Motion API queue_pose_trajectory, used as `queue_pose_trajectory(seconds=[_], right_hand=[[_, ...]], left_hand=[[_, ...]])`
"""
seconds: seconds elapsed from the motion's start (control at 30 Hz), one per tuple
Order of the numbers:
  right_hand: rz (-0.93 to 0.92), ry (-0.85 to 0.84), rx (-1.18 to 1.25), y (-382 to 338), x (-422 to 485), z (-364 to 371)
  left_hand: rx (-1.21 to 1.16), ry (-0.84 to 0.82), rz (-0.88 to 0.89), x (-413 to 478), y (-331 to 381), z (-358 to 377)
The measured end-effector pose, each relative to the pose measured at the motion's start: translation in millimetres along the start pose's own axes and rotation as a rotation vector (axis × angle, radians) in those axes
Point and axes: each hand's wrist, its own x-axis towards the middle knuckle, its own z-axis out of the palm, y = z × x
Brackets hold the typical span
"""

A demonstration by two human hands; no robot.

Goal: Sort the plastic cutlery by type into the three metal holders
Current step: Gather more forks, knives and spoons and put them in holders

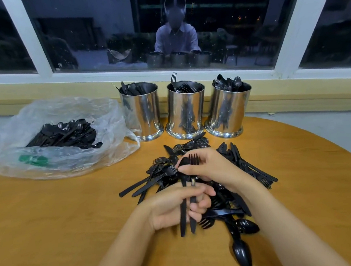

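Lying on the round wooden table (51,216), a big pile of black cutlery (163,173) is seen in front of three shiny metal holders, which are set in a row near the window (99,33). Knives are kept in the left holder (140,114), forks in the middle holder (186,111) and spoons in the right holder (228,109). Just above the pile, a spoon (184,163) and a fork (194,159) are held side by side with their tops up. Their handles are gripped by the left hand (170,206), whose fingers are curled round them. Their tops are pinched by the right hand (213,169), with the thumb laid by the spoon's bowl and the fingers bent over the fork's prongs. Two more spoons are seen at the near edge of the pile. At the left, more black cutlery is kept in a crinkly clear plastic bag (67,162), just beside the left holder.
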Motion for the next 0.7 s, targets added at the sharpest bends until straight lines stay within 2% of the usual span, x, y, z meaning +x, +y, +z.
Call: queue_pose_trajectory(seconds=[0.1,0.2,0.37,0.53,0.6,0.7], right_hand=[[-0.03,0.07,-0.026,1,11,-6],[-0.085,0.206,-0.143,4,23,-18],[-0.167,0.282,-0.153,8,31,-18],[-0.124,0.388,-0.014,16,36,-11],[-0.099,0.371,-0.089,21,39,-4],[-0.089,0.318,-0.337,27,43,14]], left_hand=[[0.01,0.011,0.046,6,8,1],[0.148,0.198,0.223,14,14,-1],[0.281,0.208,0.295,13,20,-11],[0.155,0.435,0.476,1,25,-26],[0.087,0.565,0.571,-10,33,-37],[0.008,0.71,0.706,-25,41,-50]])
